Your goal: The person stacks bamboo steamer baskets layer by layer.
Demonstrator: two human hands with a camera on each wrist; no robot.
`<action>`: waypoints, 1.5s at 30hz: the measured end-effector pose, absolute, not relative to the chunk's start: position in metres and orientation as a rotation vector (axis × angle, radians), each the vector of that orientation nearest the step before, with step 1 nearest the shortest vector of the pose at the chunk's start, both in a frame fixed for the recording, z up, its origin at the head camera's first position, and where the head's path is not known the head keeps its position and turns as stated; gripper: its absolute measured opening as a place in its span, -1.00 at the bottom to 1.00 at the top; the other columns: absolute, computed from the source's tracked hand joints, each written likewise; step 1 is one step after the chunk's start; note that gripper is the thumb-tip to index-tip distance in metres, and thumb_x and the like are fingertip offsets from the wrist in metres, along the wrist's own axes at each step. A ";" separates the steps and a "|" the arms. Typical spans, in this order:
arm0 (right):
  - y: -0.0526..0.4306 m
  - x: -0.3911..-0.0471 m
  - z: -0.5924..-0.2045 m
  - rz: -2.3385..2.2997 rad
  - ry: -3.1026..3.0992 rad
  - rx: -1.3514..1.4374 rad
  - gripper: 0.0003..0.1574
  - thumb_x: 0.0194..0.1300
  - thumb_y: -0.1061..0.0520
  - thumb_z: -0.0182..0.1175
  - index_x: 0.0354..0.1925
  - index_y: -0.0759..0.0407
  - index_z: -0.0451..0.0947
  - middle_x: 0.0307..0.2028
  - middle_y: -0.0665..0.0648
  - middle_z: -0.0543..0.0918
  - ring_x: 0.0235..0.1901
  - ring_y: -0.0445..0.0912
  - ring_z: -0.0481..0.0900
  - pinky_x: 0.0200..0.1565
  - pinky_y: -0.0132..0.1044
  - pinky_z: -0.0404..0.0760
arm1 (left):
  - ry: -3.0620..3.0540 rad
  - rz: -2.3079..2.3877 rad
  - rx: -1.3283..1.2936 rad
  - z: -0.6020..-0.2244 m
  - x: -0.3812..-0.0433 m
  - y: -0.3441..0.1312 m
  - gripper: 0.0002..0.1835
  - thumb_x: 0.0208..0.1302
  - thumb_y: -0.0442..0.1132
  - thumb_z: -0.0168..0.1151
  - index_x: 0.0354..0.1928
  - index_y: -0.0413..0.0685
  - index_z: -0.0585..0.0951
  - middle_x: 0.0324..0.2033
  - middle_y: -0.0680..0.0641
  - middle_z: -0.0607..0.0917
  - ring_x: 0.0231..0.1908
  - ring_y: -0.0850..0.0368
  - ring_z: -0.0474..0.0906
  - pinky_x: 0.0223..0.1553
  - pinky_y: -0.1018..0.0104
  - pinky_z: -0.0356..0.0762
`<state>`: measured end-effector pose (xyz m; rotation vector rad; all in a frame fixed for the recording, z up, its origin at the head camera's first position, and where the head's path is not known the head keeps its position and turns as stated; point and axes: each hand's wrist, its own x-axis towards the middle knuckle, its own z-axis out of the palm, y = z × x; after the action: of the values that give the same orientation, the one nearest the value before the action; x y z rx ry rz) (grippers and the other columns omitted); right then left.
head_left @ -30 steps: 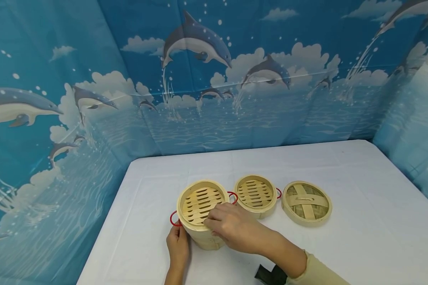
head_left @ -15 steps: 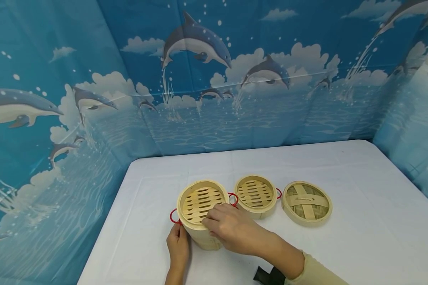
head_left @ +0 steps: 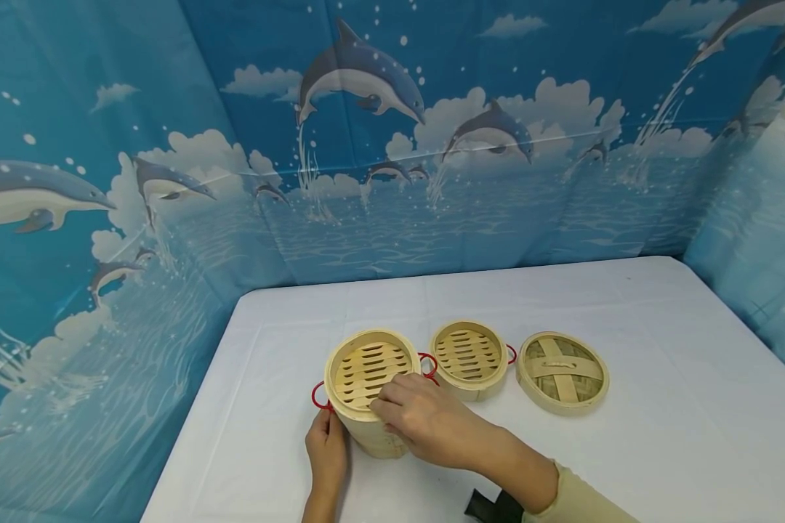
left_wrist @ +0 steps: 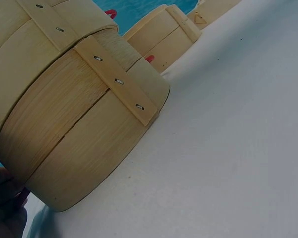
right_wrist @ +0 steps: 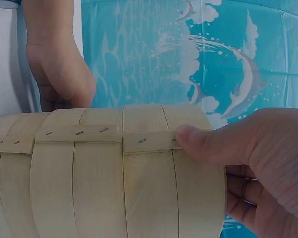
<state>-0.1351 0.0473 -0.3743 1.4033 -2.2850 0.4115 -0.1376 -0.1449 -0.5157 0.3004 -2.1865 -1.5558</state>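
Note:
A stack of round bamboo steamer baskets [head_left: 368,437] stands at the table's front left, slatted base showing inside the top one. My right hand [head_left: 435,421] grips the top basket's near rim, with its thumb [right_wrist: 198,144] on the outer wall in the right wrist view. Low on the stack's left side, my left hand [head_left: 327,450] holds the lower part by a red loop handle. That handle is mostly hidden behind dark fingers [left_wrist: 5,208] in the left wrist view. Stapled bamboo seams [right_wrist: 79,133] run down the stack's side, tiers seated on one another.
Right of the stack, close to its red loops [head_left: 427,359], sits a single bamboo steamer basket [head_left: 480,392]. Farther right lies a woven bamboo lid [head_left: 565,367]. A dark strap [head_left: 493,506] shows near my right sleeve. Dolphin-print curtains [head_left: 366,232] surround the white table [head_left: 680,436].
My right hand has shifted very slightly left on the rim. The red loops at the stack's sides have moved a little. The other basket and the lid stay put.

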 end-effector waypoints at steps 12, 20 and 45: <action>0.048 -0.136 -0.372 0.403 -2.311 1.431 -0.73 0.04 0.25 0.33 -0.22 0.10 0.59 -0.32 -0.06 0.54 -0.23 -0.18 0.47 -0.15 -0.34 0.47 | -2.167 -1.498 0.279 -0.515 -0.137 -0.145 -0.73 0.27 -0.43 0.01 -0.61 -0.20 0.46 -0.65 0.07 0.38 -0.59 0.26 0.27 -0.59 0.40 0.26; 0.049 -0.137 -0.371 0.399 -2.310 1.433 -0.75 0.04 0.23 0.32 -0.23 0.08 0.57 -0.33 -0.07 0.54 -0.22 -0.17 0.48 -0.13 -0.33 0.46 | -2.165 -1.495 0.282 -0.514 -0.137 -0.146 -0.69 0.28 -0.43 -0.03 -0.66 -0.19 0.36 -0.68 0.06 0.30 -0.63 0.28 0.20 -0.64 0.40 0.19; 0.050 -0.137 -0.373 0.412 -2.311 1.440 -0.72 0.03 0.18 0.36 -0.23 0.08 0.57 -0.35 -0.07 0.51 -0.26 -0.18 0.47 -0.15 -0.35 0.46 | -1.691 -1.939 0.132 -0.494 -0.133 -0.155 -0.54 0.46 -0.18 -0.19 0.12 -0.47 0.41 0.08 -0.19 0.51 0.09 0.29 0.40 0.05 0.48 0.34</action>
<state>-0.1372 0.0497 -0.3732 1.4403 -2.3106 0.4119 -0.1327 -0.1549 -0.4936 0.1315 -1.6910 -1.9390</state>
